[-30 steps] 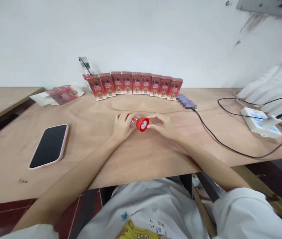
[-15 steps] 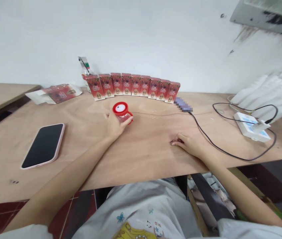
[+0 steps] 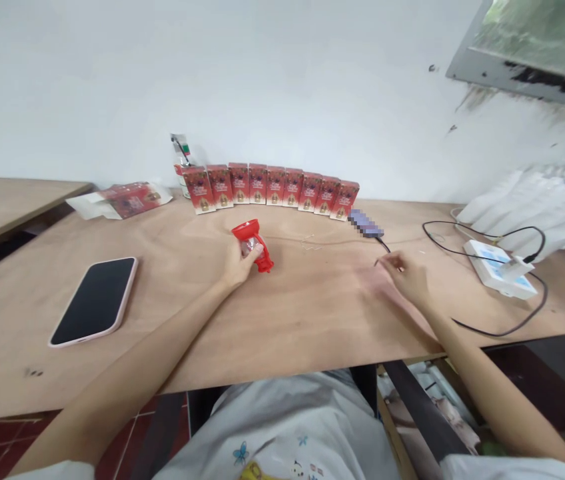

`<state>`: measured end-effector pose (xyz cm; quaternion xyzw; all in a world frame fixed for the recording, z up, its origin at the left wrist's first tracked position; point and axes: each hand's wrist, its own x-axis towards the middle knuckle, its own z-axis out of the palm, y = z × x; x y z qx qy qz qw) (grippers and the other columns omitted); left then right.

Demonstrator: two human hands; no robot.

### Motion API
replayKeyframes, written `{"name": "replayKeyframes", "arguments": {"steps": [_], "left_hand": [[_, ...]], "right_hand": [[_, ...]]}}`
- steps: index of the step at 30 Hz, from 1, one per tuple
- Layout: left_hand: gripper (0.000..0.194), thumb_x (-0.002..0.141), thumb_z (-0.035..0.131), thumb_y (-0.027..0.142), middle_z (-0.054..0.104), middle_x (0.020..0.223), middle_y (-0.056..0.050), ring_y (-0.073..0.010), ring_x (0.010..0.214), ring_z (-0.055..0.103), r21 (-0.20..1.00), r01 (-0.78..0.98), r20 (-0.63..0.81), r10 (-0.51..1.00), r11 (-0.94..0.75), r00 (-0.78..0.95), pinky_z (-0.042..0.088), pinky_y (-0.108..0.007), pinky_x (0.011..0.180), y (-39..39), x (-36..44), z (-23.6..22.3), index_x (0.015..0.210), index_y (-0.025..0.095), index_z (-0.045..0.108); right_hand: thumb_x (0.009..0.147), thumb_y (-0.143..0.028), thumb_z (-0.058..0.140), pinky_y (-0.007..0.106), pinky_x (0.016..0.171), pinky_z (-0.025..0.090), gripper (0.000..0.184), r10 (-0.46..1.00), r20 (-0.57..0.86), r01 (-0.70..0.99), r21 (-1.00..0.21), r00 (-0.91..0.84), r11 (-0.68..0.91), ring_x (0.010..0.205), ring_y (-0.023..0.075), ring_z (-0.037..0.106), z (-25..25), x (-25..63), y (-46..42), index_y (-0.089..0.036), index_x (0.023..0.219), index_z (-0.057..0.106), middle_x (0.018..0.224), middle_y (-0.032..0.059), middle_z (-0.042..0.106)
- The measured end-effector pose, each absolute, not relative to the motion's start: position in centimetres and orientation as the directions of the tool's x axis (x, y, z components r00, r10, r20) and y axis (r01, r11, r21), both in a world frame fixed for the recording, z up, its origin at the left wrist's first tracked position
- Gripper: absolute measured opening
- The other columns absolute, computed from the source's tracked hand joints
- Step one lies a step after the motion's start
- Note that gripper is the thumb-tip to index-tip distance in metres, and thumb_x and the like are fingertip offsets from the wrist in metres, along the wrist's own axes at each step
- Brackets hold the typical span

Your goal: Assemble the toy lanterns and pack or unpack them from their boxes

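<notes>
My left hand (image 3: pixel 240 263) is closed around a small red lantern (image 3: pixel 248 231) with a clear middle and a side handle. The lantern is tilted, its wide red end pointing up and left. My right hand (image 3: pixel 405 277) is raised over the right part of the table, below a purple device whose surface is blurred out. Its fingers are pinched together, and a small dark tip shows at them; I cannot make out what it is. Between the hands and the boxes lie thin white strands (image 3: pixel 311 243).
A row of several red boxes (image 3: pixel 276 187) stands along the wall, with a flattened red-and-white package (image 3: pixel 135 200) to its left. A phone (image 3: pixel 93 301) lies at left. The purple device (image 3: pixel 365 224) has a black cable running toward a white power strip (image 3: pixel 500 268). White folded material (image 3: pixel 527 207) is piled at right.
The lantern has turned from showing its round white end to showing its side. My right hand has lifted off the table and moved right. The view has tilted up slightly.
</notes>
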<state>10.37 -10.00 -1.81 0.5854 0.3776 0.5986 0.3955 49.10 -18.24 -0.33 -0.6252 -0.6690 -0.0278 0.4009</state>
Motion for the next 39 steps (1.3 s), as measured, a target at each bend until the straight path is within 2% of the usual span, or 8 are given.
{"name": "replayKeyframes", "arguments": {"steps": [7,10,13,18,28,32,35,39], "left_hand": [[0.036,0.062,0.066,0.047,0.060,0.074,-0.001,-0.0144,0.067,0.055,0.916,-0.244,0.320,0.947,-0.317,-0.032,0.047,-0.027,0.063,-9.9,10.9,-1.4,0.082,0.018,0.058],[0.036,0.067,0.059,0.052,0.059,0.069,0.000,-0.0136,0.065,0.056,0.900,-0.328,0.272,0.958,-0.287,-0.091,0.047,-0.025,0.061,-9.8,10.9,-1.0,0.077,0.018,0.059],[0.033,0.074,0.053,0.052,0.059,0.067,0.001,-0.0117,0.062,0.057,0.878,-0.422,0.198,0.974,-0.227,-0.113,0.046,-0.021,0.057,-9.8,10.9,-0.6,0.075,0.019,0.057],[0.023,0.074,0.050,0.045,0.057,0.064,0.003,-0.0119,0.059,0.058,0.855,-0.504,0.091,0.992,-0.122,-0.086,0.045,-0.021,0.052,-10.0,10.2,0.2,0.075,0.022,0.052],[0.015,0.064,0.058,0.023,0.069,0.080,-0.002,-0.0174,0.078,0.067,0.751,-0.640,-0.086,0.985,0.163,0.149,0.055,-0.036,0.079,-10.3,9.0,1.1,0.078,0.018,0.056],[0.014,0.064,0.061,0.015,0.069,0.080,-0.004,-0.0189,0.081,0.068,0.775,-0.608,-0.095,0.983,0.170,0.155,0.054,-0.039,0.086,-10.2,9.4,0.8,0.078,0.016,0.059],[0.012,0.069,0.061,0.017,0.069,0.082,-0.004,-0.0166,0.080,0.068,0.770,-0.619,-0.117,0.988,0.154,0.100,0.055,-0.032,0.086,-10.0,9.6,0.7,0.081,0.016,0.059],[0.014,0.076,0.061,0.024,0.068,0.086,-0.004,-0.0162,0.083,0.069,0.767,-0.630,-0.134,0.991,0.118,0.022,0.057,-0.026,0.082,-10.0,9.7,0.9,0.087,0.017,0.057]], "right_hand": [[0.078,-0.020,0.048,0.038,0.071,0.045,0.025,0.800,0.499,0.943,-0.168,0.334,-0.289,0.085,0.0281,0.060,0.5,53.9,-15.0,-0.009,0.096,0.061,0.093,0.0176,0.065],[0.080,-0.014,0.041,0.044,0.081,0.043,0.035,0.771,0.625,0.988,-0.007,0.125,-0.155,0.101,0.0325,0.054,-0.4,50.7,-14.0,-0.006,0.112,0.053,0.111,0.0227,0.059],[0.085,-0.016,0.039,0.045,0.089,0.040,0.031,0.819,0.519,0.970,0.148,-0.243,0.194,0.104,0.0319,0.051,-0.9,44.8,-12.8,-0.007,0.110,0.056,0.111,0.0209,0.059],[0.089,-0.011,0.030,0.045,0.090,0.037,0.036,0.783,0.398,0.878,0.223,-0.479,0.423,0.106,0.0305,0.051,-0.7,35.6,-10.5,-0.008,0.116,0.055,0.110,0.0206,0.063],[0.084,-0.002,0.035,0.044,0.080,0.037,0.032,0.826,0.341,0.883,0.308,-0.449,0.353,0.094,0.0332,0.054,-0.7,32.6,-10.4,-0.006,0.101,0.062,0.090,0.0235,0.067],[0.085,-0.005,0.035,0.039,0.081,0.039,0.033,0.818,0.409,0.914,0.152,-0.406,0.377,0.093,0.0286,0.056,-0.7,33.4,-11.2,-0.009,0.107,0.059,0.096,0.0195,0.066],[0.081,-0.008,0.038,0.036,0.079,0.044,0.037,0.820,0.509,0.918,-0.133,-0.261,0.375,0.092,0.0253,0.058,-1.1,33.5,-11.4,-0.009,0.115,0.055,0.105,0.0172,0.063],[0.078,-0.015,0.042,0.034,0.073,0.049,0.036,0.810,0.586,0.744,-0.549,0.018,0.381,0.076,0.0198,0.060,-2.0,32.9,-11.1,-0.013,0.111,0.055,0.087,0.0094,0.063]]}}
